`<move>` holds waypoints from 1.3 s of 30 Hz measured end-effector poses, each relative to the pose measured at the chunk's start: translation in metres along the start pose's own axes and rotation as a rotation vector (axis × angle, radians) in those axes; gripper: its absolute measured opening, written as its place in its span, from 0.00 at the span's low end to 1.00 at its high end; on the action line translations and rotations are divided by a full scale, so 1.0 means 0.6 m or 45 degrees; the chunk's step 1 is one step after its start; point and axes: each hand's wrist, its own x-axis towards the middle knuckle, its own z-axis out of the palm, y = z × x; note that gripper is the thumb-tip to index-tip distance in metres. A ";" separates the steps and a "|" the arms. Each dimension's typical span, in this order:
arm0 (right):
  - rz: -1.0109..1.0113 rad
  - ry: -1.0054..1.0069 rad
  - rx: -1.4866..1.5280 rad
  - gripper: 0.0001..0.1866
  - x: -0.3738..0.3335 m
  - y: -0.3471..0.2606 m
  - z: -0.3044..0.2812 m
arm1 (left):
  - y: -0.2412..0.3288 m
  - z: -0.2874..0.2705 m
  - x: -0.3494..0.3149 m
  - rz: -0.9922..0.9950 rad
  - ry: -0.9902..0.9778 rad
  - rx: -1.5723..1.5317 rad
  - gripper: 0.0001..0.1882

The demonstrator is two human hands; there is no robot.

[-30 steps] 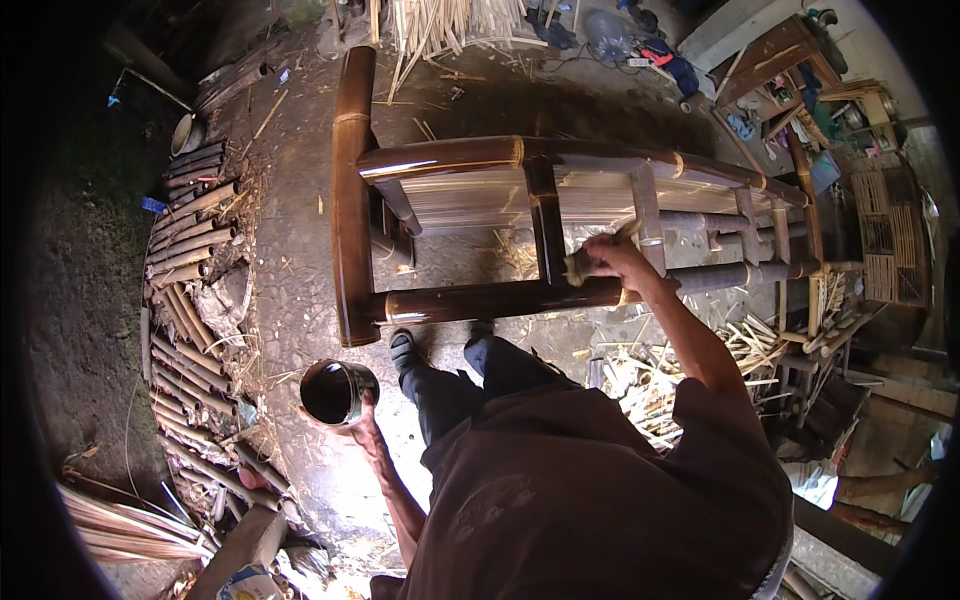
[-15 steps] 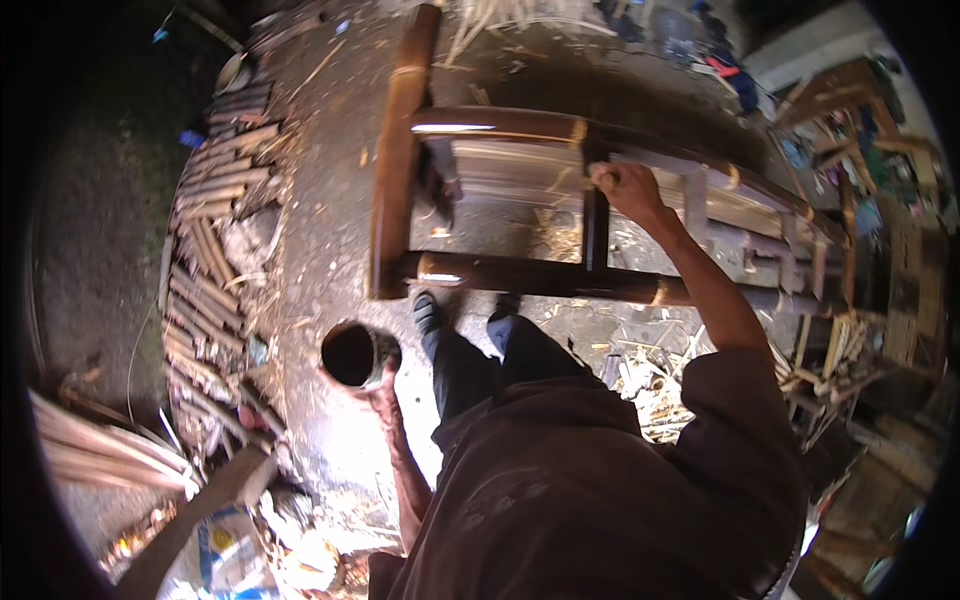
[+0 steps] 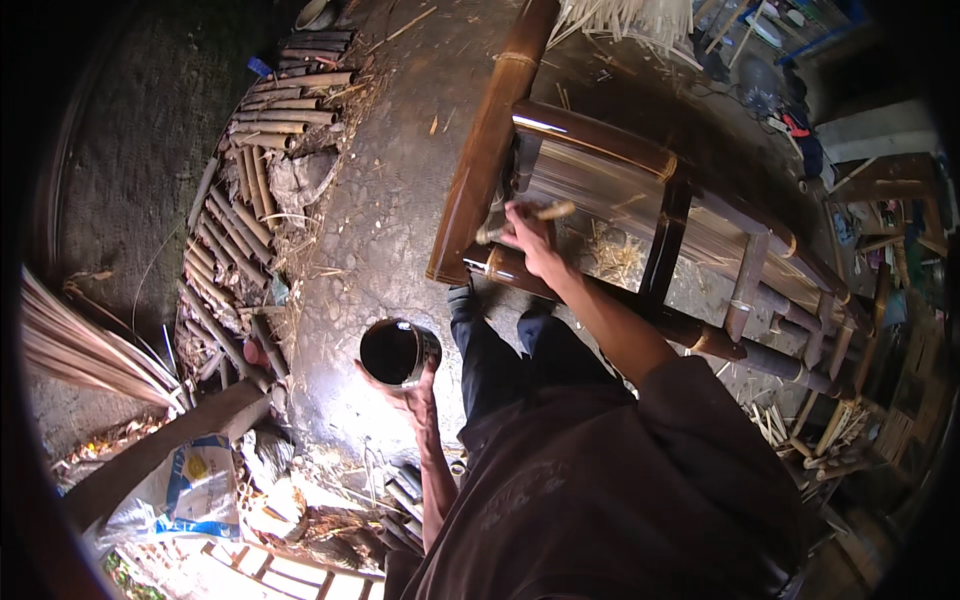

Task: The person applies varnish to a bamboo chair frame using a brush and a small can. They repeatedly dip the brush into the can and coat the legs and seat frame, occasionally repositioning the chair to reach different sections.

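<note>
My left hand [image 3: 412, 397] is wrapped round a round can [image 3: 428, 352] of dark liquid, its open top facing up. In my right hand [image 3: 533, 243] is a paintbrush [image 3: 556, 211] with a pale handle, pinched in the fingers. The brush's bristle end is by the corner where a thick upright post meets the lower rail; whether it touches is hard to tell. That corner belongs to a bamboo furniture frame [image 3: 590, 138], dark brown and glossy on the near posts and rails. Farther right, some of its short crosspieces look paler and duller.
Cut bamboo pieces [image 3: 270, 120] lie in a long pile on the left. A wooden beam [image 3: 165, 440] and a printed sack [image 3: 205, 490] are at lower left. Pale bamboo strips [image 3: 635, 15] lie at the top. Wooden furniture [image 3: 885, 200] stands at far right.
My right hand has moved left with the paintbrush, from the middle crosspiece to the corner by the thick post. The view has turned; my left hand still holds the can.
</note>
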 end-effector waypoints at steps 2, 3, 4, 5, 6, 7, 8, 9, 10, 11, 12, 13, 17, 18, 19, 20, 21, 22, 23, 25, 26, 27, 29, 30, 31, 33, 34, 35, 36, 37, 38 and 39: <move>-0.056 -0.151 0.043 0.08 -0.001 0.020 -0.045 | -0.017 -0.008 -0.001 -0.017 0.018 0.050 0.67; -0.070 -0.173 0.015 0.08 0.000 0.012 -0.056 | -0.025 -0.007 0.001 -0.025 0.026 0.074 0.66; -0.137 -0.176 0.016 0.08 0.010 0.005 -0.053 | -0.032 0.001 0.006 0.006 0.051 0.168 0.65; -0.204 -0.176 0.027 0.08 0.024 -0.008 -0.038 | -0.028 0.002 0.010 0.004 0.032 0.131 0.65; -0.271 -0.178 0.044 0.07 0.033 -0.023 -0.017 | -0.024 0.000 0.014 0.007 0.015 0.096 0.64; -0.452 -0.056 -0.160 0.04 0.038 -0.034 0.008 | -0.020 -0.002 0.016 0.009 -0.003 0.062 0.64; -0.861 0.072 -0.234 0.04 0.056 -0.039 0.026 | -0.016 -0.005 0.015 0.106 0.016 0.034 0.63; -1.266 0.212 -0.319 0.04 0.064 -0.054 0.037 | -0.019 -0.009 0.016 0.095 0.003 0.064 0.63; -1.389 0.318 -0.416 0.04 0.070 -0.070 0.040 | -0.022 -0.014 0.019 0.087 -0.010 0.094 0.63; -1.506 0.412 -0.518 0.05 0.065 -0.093 0.048 | -0.022 -0.018 0.019 0.069 -0.014 0.127 0.63; -1.672 0.372 -0.530 0.05 0.087 -0.108 0.040 | 0.045 -0.030 0.022 0.135 -0.130 0.257 0.58; -1.566 -0.002 -0.320 0.04 0.100 -0.113 0.032 | 0.030 -0.026 0.022 0.174 -0.102 0.214 0.60; -1.622 -0.160 -0.650 0.04 0.131 -0.168 -0.039 | 0.034 -0.022 0.011 0.144 -0.077 0.185 0.60; -1.810 0.093 -0.746 0.04 0.137 -0.180 -0.069 | 0.031 -0.019 0.015 0.173 -0.083 0.150 0.60; -1.587 0.140 -0.705 0.05 0.133 -0.191 -0.125 | 0.027 -0.013 0.019 0.205 -0.093 0.119 0.60; -1.512 0.149 -0.746 0.08 0.111 -0.212 -0.180 | 0.022 -0.011 0.021 0.219 -0.098 0.110 0.60; -1.556 0.320 -0.896 0.09 0.101 -0.221 -0.253 | 0.020 -0.009 0.022 0.232 -0.103 0.097 0.60; -1.207 0.374 -0.985 0.11 0.046 -0.245 -0.310 | 0.015 -0.012 0.020 0.239 -0.099 0.096 0.60; -1.102 0.506 -1.044 0.13 0.017 -0.256 -0.381 | 0.016 -0.010 0.021 0.258 -0.120 0.094 0.59; -1.277 0.682 -0.716 0.13 0.013 -0.235 -0.557 | 0.020 -0.007 0.022 0.281 -0.152 0.078 0.59; -1.375 0.754 -0.561 0.13 0.012 -0.224 -0.641 | 0.020 -0.008 0.019 0.286 -0.163 0.080 0.59; -1.404 0.969 -0.633 0.11 -0.036 -0.229 -0.638 | 0.019 -0.011 0.019 0.292 -0.163 0.092 0.59; -1.813 0.601 0.149 0.09 0.004 -0.192 -0.655 | 0.021 -0.011 0.016 0.307 -0.185 0.091 0.58; -1.979 0.392 0.537 0.09 0.024 -0.180 -0.656 | 0.023 -0.005 0.012 0.311 -0.199 0.089 0.58; -1.880 0.801 0.005 0.08 0.042 -0.164 -0.595 | 0.020 0.001 0.007 0.309 -0.199 0.081 0.58; -1.758 1.187 -0.372 0.06 0.060 -0.143 -0.535 | 0.023 0.004 0.000 0.324 -0.195 0.078 0.58; -1.795 1.184 -0.242 0.06 0.053 -0.137 -0.554 | 0.026 0.009 -0.001 0.344 -0.214 0.070 0.58; -1.840 1.153 -0.103 0.05 0.053 -0.138 -0.564 | 0.031 0.011 -0.001 0.359 -0.215 0.059 0.58; -1.884 1.121 0.036 0.05 0.053 -0.139 -0.573 | 0.038 0.017 0.001 0.386 -0.222 0.051 0.57; -1.925 1.087 0.175 0.05 0.057 -0.140 -0.578 | 0.047 0.019 0.005 0.416 -0.228 0.048 0.57; -1.874 1.184 0.147 0.05 0.065 -0.142 -0.566 | 0.054 0.024 0.008 0.442 -0.231 0.045 0.57; -1.818 1.281 0.107 0.05 0.073 -0.144 -0.538 | 0.059 0.031 0.019 0.471 -0.226 0.048 0.57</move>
